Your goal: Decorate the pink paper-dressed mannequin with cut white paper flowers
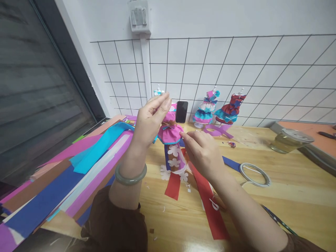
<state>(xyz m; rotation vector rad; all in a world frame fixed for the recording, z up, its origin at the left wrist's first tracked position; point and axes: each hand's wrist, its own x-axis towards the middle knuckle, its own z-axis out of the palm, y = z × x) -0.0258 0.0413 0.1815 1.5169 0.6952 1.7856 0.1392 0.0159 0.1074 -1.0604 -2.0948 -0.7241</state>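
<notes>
Pink dress stands on the table; my left hand, grip closed, is by its top. My right hand meets its right edge, though I can't tell whether it grips. Scrap-strewn room shows between my left sleeve and the long red strip.

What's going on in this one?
A person is handling a small pink dress at a wooden table. The right hand has its fingertips at the skirt's edge; the left hand is raised near the top, its grip unclear. Two more dresses stand by the wall, and coloured strips lie at left.
</notes>
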